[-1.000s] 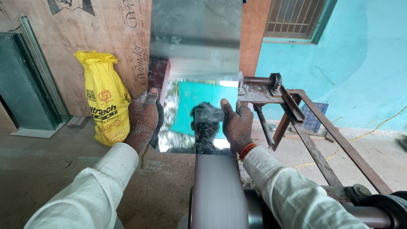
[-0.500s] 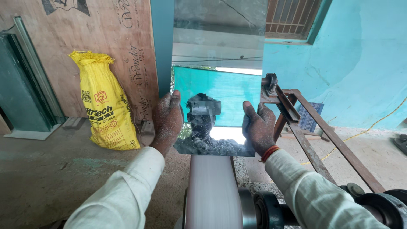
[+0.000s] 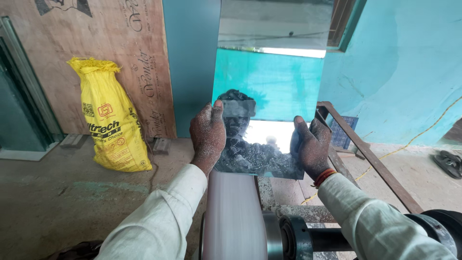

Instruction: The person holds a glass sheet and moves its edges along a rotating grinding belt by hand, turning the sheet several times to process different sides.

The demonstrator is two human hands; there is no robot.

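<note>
Head view: left hand (image 3: 208, 137) and right hand (image 3: 312, 147) grip mirror sheet (image 3: 269, 86) above sanding belt (image 3: 233, 216).

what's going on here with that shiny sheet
A person holds a mirror-bright metal sheet upright with both dust-covered hands: the left hand grips its left edge, the right hand its right edge. The sheet's bottom edge sits just above a wide sanding belt running over a roller; whether they touch is unclear. A yellow sack leans against a plywood board to the left.
</note>
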